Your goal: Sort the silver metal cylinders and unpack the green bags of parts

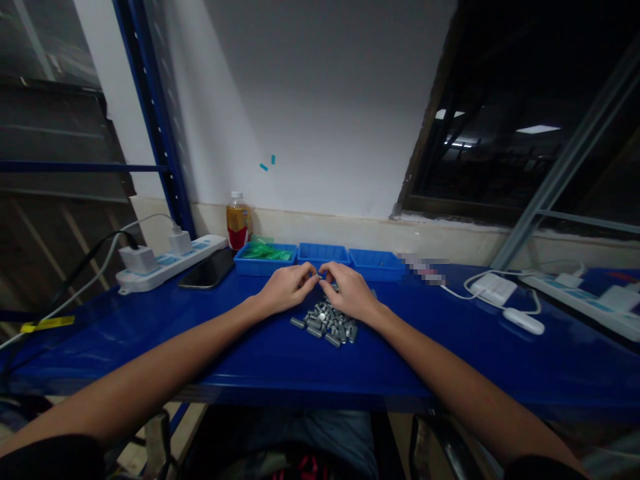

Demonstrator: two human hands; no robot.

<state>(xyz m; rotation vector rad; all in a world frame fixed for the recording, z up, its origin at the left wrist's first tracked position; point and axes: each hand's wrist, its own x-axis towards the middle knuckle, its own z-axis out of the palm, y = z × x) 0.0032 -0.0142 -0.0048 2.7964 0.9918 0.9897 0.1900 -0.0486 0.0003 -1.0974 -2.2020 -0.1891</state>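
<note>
Fingertips of my left hand [286,288] and my right hand [353,293] meet in a pinch just behind a pile of metal pieces. A small metal part [319,276] shows between them, mostly covered by the fingers; its exact kind is too small to tell. Below the hands lies the pile of small grey metal fasteners [324,319], some like short cylinders, others with round heads. Behind my hands stand three blue bins in a row: the left bin [263,268] holds green plastic bags [265,251], next to a middle bin [324,253] and a right bin [377,272].
On the left of the blue table [240,363] are a phone [207,269], a power strip [170,263] with plugs, and a drink bottle [239,223]. Another power strip [590,303], a white charger [494,289] and cables lie on the right. A wall rises behind.
</note>
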